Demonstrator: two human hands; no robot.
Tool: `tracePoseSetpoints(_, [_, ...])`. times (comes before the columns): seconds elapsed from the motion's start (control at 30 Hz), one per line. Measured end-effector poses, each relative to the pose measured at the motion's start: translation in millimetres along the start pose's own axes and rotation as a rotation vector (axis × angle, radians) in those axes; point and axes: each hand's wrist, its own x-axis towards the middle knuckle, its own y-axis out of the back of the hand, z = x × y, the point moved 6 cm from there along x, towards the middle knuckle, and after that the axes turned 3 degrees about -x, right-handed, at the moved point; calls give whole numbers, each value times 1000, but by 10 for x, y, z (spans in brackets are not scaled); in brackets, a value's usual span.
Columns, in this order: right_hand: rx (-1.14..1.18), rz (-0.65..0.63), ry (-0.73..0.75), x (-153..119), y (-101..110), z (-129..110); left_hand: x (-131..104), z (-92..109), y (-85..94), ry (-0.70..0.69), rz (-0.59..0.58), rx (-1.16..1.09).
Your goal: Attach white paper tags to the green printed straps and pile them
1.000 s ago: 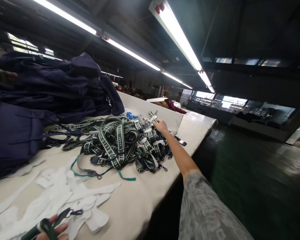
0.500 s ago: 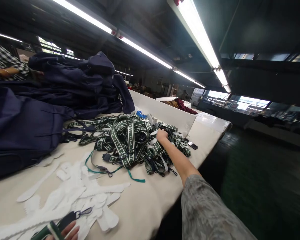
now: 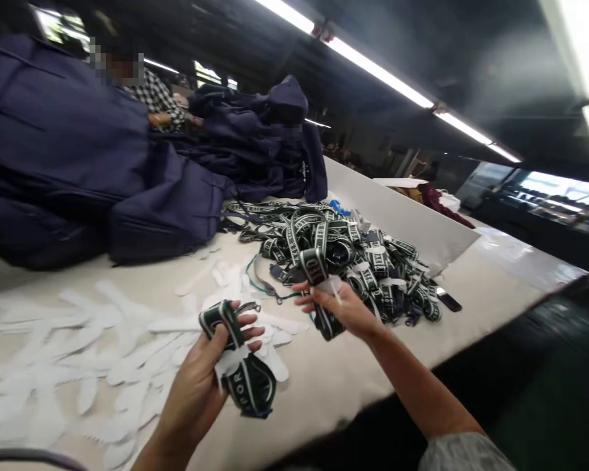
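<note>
My left hand grips a folded green lettered strap, bundled round its middle with a white band; a metal clip shows beside the fingers. A second banded strap bundle is in my right hand, held between thumb and fingers. Both bundles are above the table, apart from each other. Beyond my right hand lies a heap of the same green and white straps. White paper-like strips with notched edges lie scattered to the left of and below my left hand.
Navy bags are piled at the left and back. A white divider board stands behind the strap heap. A phone lies near the right edge of the cloth-covered table. Across the bags stands a person in a checked shirt.
My right hand has come back from the heap with a strap bundle. My left hand has risen into fuller view with its bundle. The view has swung left.
</note>
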Motion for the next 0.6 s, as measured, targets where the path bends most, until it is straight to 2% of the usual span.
tracePoseSetpoints(0.07, [125,-176,-41,-133,-524,142,-22,-6,-48,-31,-48,-21])
tracePoseSetpoints(0.13, [234,-278,-67,-254,-947,302,-39,-15,33,-122,-20,10])
tracePoseSetpoints(0.23, [351,-280,-144,-336,-1360,559,-81,-31,203,-264,83,160])
tracePoseSetpoints(0.3, [388,-223,-216,-333,-1481,691,-103,-54,244,-297,103,268])
tracePoseSetpoints(0.4, [402,-128,-312,-303,-1397,760,-120,-76,220,-311,58,448])
tracePoseSetpoints(0.47, [374,-100,-329,-294,-1160,695,-127,-83,206,-305,-9,575])
tracePoseSetpoints(0.53, [267,0,-256,-295,-730,534,-139,-82,222,-290,-93,682])
tracePoseSetpoints(0.6, [41,220,-113,-321,-137,276,-164,-55,281,-279,-140,761])
